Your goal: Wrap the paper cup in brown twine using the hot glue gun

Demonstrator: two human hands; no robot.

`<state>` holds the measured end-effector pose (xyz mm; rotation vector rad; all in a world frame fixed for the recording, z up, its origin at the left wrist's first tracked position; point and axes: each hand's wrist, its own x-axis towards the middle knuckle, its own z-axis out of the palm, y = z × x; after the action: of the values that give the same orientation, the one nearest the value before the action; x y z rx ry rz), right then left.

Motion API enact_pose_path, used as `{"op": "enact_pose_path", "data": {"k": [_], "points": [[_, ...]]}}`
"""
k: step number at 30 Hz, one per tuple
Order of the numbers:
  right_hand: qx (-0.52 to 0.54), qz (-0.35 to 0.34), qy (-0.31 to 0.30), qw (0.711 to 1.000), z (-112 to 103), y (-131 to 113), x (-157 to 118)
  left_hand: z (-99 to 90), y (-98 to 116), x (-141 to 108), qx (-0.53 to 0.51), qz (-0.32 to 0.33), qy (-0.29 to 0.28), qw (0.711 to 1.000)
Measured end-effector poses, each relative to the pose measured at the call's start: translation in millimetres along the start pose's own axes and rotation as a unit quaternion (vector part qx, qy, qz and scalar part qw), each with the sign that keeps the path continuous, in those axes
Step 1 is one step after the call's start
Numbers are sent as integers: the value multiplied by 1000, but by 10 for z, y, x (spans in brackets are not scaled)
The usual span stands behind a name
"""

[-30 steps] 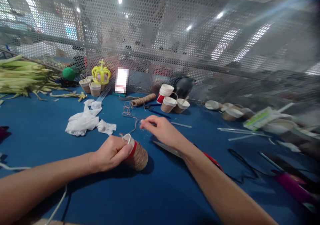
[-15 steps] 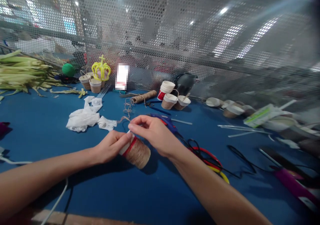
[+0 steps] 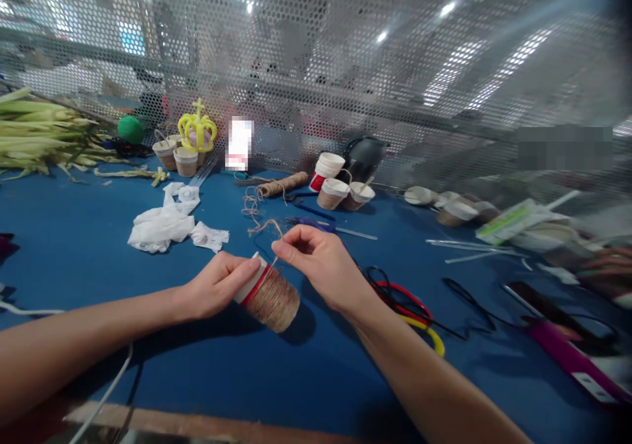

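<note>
My left hand [image 3: 217, 284] is closed on the white rim end of a paper cup [image 3: 274, 299], its thumb on top. The cup lies tilted over the table, its lower body wound with brown twine and a red band showing near the rim. My right hand [image 3: 316, 259] pinches a strand of twine [image 3: 275, 259] between thumb and fingertips, just above the cup. That strand runs from the cup's side up to the fingers, and loose twine curls behind them toward a twine roll [image 3: 284, 185].
White crumpled tissue [image 3: 162, 228] lies left of the cup. Twine-wrapped cups [image 3: 333, 194] and a blue glue gun [image 3: 316, 223] are behind. Cables [image 3: 409, 305] and a purple power strip [image 3: 567, 358] lie right. A perforated metal screen [image 3: 296, 68] backs the blue table [image 3: 222, 378].
My right hand has moved right, from the cup's rim to beside its twine-wound body, drawing the strand across the red band. The left hand keeps its hold on the cup.
</note>
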<state>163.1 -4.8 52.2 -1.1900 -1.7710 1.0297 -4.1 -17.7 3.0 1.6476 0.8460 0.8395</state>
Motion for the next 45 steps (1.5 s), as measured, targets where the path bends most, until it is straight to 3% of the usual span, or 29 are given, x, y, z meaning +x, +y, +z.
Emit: {"op": "enact_pose_path", "data": {"k": [19,32,45], "points": [[0,31,-23,999,56,48,-34,-34,34,-49,92,125,10,988],[-27,15,-2,1000,21,-3,-67,-23,30,-39,103,119,11,988],[15,48,-35,998,83,33,-86,-39,44,-55,134,226,1,965]]}}
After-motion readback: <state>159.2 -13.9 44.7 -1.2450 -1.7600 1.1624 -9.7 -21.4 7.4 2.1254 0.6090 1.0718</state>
